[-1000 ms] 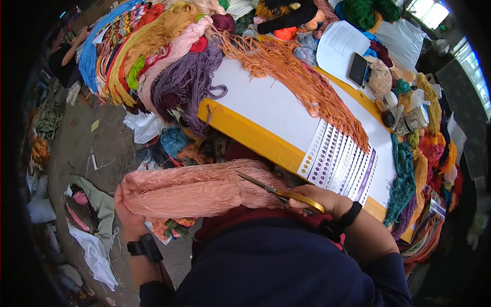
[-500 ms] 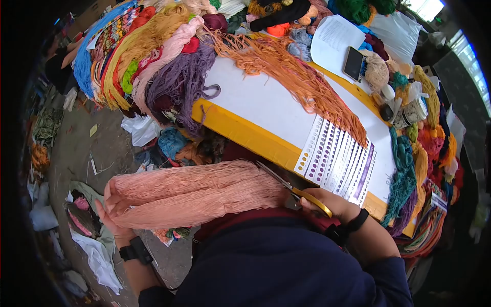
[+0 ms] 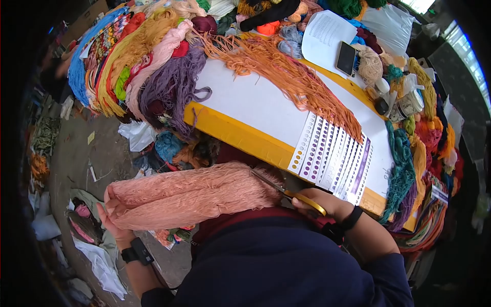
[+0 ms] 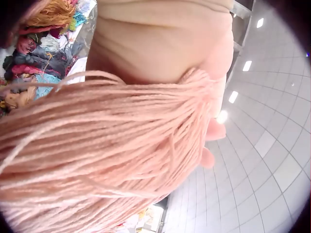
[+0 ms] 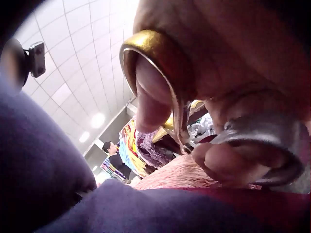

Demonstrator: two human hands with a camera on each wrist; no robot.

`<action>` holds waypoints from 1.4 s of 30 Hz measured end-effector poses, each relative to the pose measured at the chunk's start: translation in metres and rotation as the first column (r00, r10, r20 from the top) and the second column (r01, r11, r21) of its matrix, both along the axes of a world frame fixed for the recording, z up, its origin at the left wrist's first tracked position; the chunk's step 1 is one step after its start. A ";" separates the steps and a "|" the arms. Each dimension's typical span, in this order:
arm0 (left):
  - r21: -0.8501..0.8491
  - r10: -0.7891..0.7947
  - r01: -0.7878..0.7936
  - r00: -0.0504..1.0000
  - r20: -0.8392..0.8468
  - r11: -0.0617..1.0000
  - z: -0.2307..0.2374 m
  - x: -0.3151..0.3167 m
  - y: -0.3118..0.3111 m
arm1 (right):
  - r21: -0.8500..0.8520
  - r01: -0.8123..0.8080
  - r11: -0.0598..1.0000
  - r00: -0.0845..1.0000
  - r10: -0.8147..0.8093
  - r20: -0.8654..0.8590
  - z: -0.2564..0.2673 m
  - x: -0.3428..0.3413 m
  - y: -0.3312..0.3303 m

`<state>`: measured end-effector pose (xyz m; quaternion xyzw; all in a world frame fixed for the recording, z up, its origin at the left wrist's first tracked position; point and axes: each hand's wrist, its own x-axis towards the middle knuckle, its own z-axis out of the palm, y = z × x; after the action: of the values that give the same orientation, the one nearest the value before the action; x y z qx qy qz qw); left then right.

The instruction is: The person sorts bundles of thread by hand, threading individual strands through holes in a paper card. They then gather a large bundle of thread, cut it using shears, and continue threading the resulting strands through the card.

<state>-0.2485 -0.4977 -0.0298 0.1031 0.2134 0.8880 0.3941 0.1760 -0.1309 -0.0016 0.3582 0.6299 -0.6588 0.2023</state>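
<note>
A long skein of salmon-pink yarn (image 3: 189, 197) stretches across in front of the person's body. My left hand (image 3: 117, 233) holds its left end, the strands looped over the hand; in the left wrist view fingertips (image 4: 214, 130) show past the yarn (image 4: 97, 155). My right hand (image 3: 322, 200) grips gold-handled scissors (image 3: 313, 203), their blades pointing left and overlapping the skein's right end in the head view. Through the gold handle loop (image 5: 150, 41) the thumb passes, while fingers (image 5: 223, 160) sit in the other, silvery-looking loop.
Beyond the skein stands a yellow-edged table (image 3: 230, 133) with orange yarn (image 3: 286, 69), punched colour cards (image 3: 327, 153), a phone (image 3: 346, 58) and a jar (image 3: 409, 105). Colourful skeins crowd its ends. White plastic (image 3: 102, 268) and bundles lie on the floor at left. Another person (image 5: 115, 158) is in the background.
My left hand has moved left and turned, spreading the skein into two visible bands. The scissors shifted right, off the skein's end, then came back left over it.
</note>
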 end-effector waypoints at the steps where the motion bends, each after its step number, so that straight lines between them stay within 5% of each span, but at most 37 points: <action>1: -0.022 0.025 -0.025 1.000 0.000 0.999 0.000 0.000 0.000 | -0.001 -0.003 1.000 0.999 0.003 -0.046 0.000 -0.002 0.000; 8: 0.021 -0.074 0.075 0.997 -0.020 0.997 0.003 -0.002 0.006 | 0.073 0.000 0.997 1.000 0.001 -0.015 0.007 -0.016 -0.002; 14: 0.018 -0.064 0.066 0.993 -0.094 0.998 0.041 -0.013 0.017 | -0.121 0.138 0.983 0.931 -0.170 -0.323 0.030 -0.019 -0.006; 17: -0.050 0.215 -0.261 0.876 -0.431 0.964 0.124 -0.004 0.052 | 0.019 -0.067 0.998 0.889 0.068 -0.453 0.057 -0.037 0.006; 19: 0.052 0.052 -0.031 0.878 -0.476 0.998 0.187 0.004 0.071 | 0.012 -0.083 0.996 0.881 0.079 -0.467 0.078 -0.053 0.005; 20: 0.129 -0.205 0.311 0.832 -0.515 0.942 0.209 -0.003 0.074 | 0.005 -0.102 0.995 0.876 0.092 -0.473 0.085 -0.061 0.002; 21: 0.102 -0.348 0.483 0.747 -0.567 0.870 0.230 0.004 0.092 | -0.074 -0.064 0.995 0.855 0.016 -0.518 0.090 -0.068 -0.002; 22: 0.093 -0.349 0.487 0.734 -0.582 0.869 0.236 0.016 0.103 | -0.072 -0.063 0.995 0.845 0.015 -0.535 0.089 -0.076 -0.005; 23: -0.199 -0.237 0.141 0.737 -0.634 0.970 0.239 0.028 0.114 | -0.037 -0.043 0.998 0.806 0.013 -0.591 0.085 -0.084 -0.008; 24: -0.418 -0.139 -0.256 0.688 -0.712 0.872 0.240 0.040 0.125 | -0.002 -0.018 1.000 0.762 0.013 -0.647 0.082 -0.090 -0.010; 25: -0.513 -0.153 -0.194 0.816 -0.558 0.836 0.234 0.056 0.141 | 0.147 -0.061 0.987 0.728 0.145 -0.670 0.080 -0.094 -0.009; 27: -0.615 -0.364 0.055 0.846 -0.390 0.786 0.206 0.066 0.167 | 0.265 -0.080 0.961 0.730 0.238 -0.641 0.078 -0.097 -0.010; 28: -0.645 -0.556 0.216 0.736 -0.385 0.733 0.190 0.062 0.175 | 0.373 -0.110 0.921 0.748 0.323 -0.579 0.077 -0.097 -0.010; 30: -0.621 -0.687 0.470 0.709 -0.156 0.627 0.173 0.051 0.191 | 0.358 -0.149 0.922 0.743 0.344 -0.575 0.075 -0.092 -0.009; 33: -0.703 -0.789 0.521 0.608 -0.092 0.484 0.167 0.033 0.216 | 0.229 -0.352 0.908 0.749 0.420 -0.512 0.065 -0.089 -0.006; 36: -0.773 -0.817 0.514 0.577 -0.009 0.372 0.185 0.029 0.227 | 0.137 -0.360 0.923 0.746 0.373 -0.552 0.046 -0.085 -0.011; 39: -0.837 -0.825 0.430 0.563 -0.046 0.340 0.205 0.040 0.230 | -0.034 -0.497 0.867 0.747 0.408 -0.525 0.036 -0.099 -0.009; 42: -0.886 -0.824 0.363 0.565 -0.037 0.289 0.220 0.062 0.227 | -0.101 -0.472 0.876 0.750 0.338 -0.569 0.049 -0.107 -0.015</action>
<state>-0.1864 -0.2702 0.1903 0.2109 0.6232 0.3997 0.6382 0.0688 -0.1457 0.0473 -0.0130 0.6396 -0.7423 0.1993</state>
